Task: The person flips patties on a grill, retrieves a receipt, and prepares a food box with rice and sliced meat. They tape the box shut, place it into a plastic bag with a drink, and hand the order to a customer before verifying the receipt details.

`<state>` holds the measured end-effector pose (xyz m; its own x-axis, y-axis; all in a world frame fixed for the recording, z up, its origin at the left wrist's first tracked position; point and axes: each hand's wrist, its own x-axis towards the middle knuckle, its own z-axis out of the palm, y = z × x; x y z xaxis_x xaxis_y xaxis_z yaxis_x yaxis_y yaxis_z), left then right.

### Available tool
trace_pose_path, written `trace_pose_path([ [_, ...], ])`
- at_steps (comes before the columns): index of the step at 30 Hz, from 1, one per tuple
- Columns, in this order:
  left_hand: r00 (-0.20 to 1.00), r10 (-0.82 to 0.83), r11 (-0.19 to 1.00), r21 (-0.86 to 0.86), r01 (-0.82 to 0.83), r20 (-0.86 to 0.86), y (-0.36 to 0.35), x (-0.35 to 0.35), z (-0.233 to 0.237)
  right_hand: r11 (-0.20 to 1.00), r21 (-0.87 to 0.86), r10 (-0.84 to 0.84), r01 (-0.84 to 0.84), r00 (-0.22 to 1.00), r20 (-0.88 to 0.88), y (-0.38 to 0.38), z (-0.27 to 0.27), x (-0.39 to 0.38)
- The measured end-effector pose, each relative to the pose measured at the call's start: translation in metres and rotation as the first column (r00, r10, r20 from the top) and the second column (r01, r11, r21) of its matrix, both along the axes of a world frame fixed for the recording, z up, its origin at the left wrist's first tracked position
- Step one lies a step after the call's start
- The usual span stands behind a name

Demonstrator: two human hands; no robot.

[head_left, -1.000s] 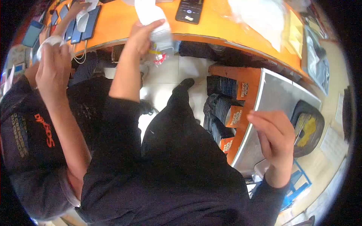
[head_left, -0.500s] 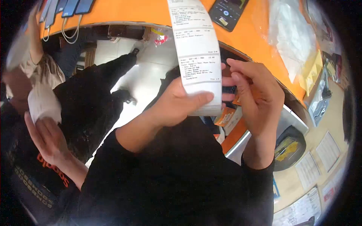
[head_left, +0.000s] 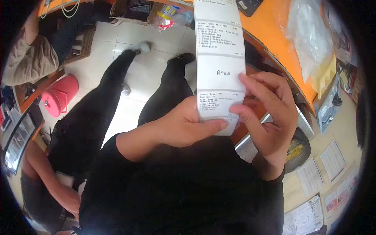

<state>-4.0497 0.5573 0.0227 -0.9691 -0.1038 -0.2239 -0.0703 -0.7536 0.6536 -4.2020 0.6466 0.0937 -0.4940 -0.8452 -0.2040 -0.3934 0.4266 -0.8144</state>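
Note:
A long white strip of printed order labels (head_left: 219,62) hangs before me, with "Araa" in large print on one section. My left hand (head_left: 188,124) is closed on its lower end, thumb across the front and the other fingers behind. At the strip's right edge is my right hand (head_left: 270,113). Its index fingertip meets the edge beside "Araa", and its thumb tip overlaps the label below. Thumb and index finger are apart, and the other fingers are bent.
An orange counter (head_left: 270,17) curves along the top right, bearing a clear plastic bag (head_left: 307,39) and part of a phone (head_left: 250,6). A red bucket (head_left: 58,96) stands on the tiled floor. Another person's arm (head_left: 55,184) is at the left. Paper sheets (head_left: 333,160) lie on the right.
The strip has shifted, so lower labels, including "Araa", now show. My right thumb and index finger have come onto its edge. My view has tilted, bringing the red bucket into sight.

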Motion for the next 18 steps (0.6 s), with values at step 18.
trace_pose_path([
  [18, 0.999, -0.016, 0.993, -0.116, 0.013, -0.027, 0.007, 0.013, 0.008, 0.980, -0.173, 0.042, -0.094, 0.959, -0.279, 0.007, 0.003, 0.013],
])
